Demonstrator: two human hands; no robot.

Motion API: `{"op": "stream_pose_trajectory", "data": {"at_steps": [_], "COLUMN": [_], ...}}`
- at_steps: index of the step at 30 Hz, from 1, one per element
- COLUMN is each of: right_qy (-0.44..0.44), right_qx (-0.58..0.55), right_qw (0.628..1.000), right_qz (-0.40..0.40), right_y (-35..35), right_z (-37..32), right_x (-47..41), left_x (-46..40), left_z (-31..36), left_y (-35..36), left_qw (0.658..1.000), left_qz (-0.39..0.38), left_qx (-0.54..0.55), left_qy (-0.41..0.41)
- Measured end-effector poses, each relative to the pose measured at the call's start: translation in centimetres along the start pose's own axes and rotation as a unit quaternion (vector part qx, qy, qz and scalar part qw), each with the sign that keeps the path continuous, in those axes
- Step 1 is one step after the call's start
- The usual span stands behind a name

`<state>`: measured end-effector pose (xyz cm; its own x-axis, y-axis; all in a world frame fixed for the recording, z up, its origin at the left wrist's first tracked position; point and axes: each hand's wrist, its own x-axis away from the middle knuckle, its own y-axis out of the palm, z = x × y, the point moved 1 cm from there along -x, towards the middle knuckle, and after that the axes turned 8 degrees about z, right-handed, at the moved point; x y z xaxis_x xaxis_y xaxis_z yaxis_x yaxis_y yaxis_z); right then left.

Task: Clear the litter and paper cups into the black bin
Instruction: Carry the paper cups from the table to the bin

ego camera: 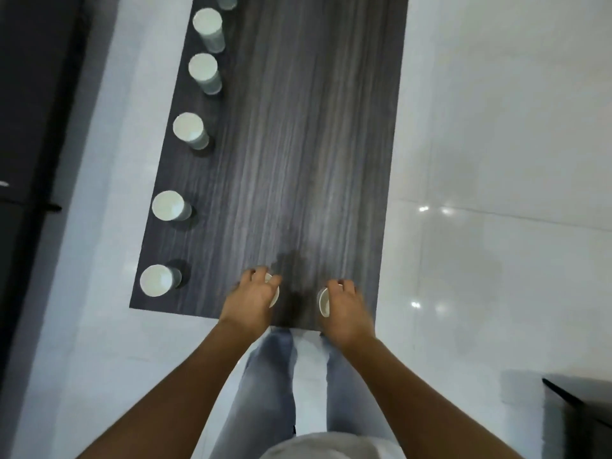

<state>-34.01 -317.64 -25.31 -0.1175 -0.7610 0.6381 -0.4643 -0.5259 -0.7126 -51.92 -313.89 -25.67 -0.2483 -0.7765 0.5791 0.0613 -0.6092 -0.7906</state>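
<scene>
My left hand [252, 298] grips a white paper cup [275, 294] from above at the near end of the dark wood table [298, 144]. My right hand [346, 304] grips a second white paper cup [324, 303] the same way, a little to the right. Several more white paper cups stand in a row along the table's left edge, the nearest [159, 280] by the near left corner, then others [170, 206], [189, 130] going away. A black object [583, 412] sits at the lower right; whether it is the bin I cannot tell.
White glossy floor tiles [496, 160] surround the table. A dark cabinet or wall [29, 111] runs along the left. My legs in grey jeans [271, 392] stand at the table's near edge.
</scene>
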Motion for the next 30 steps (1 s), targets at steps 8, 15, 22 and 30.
{"op": "stream_pose_trajectory", "data": {"at_steps": [8, 15, 22, 30], "right_qy": [0.021, 0.035, 0.126, 0.161], "right_qx": [-0.040, -0.043, -0.082, -0.126], "right_qw": [0.997, 0.994, 0.977, 0.961], "right_qz": [0.066, 0.099, 0.151, 0.186], "right_y": [-9.9, -19.5, -28.3, -35.9], "right_z": [11.3, 27.7, 42.1, 51.1], "right_x": [4.3, 7.6, 9.2, 5.7], "left_x": [-0.5, -2.7, -5.1, -10.1], "left_z": [17.2, 36.7, 54.6, 65.0], "left_y": [-6.6, -8.1, -9.7, -11.9], "left_qw": [0.997, 0.995, 0.977, 0.973], "left_qz": [0.006, 0.025, 0.048, 0.041], "left_qx": [-0.028, -0.013, -0.057, -0.034], "left_qy": [0.077, 0.097, 0.198, 0.223]}}
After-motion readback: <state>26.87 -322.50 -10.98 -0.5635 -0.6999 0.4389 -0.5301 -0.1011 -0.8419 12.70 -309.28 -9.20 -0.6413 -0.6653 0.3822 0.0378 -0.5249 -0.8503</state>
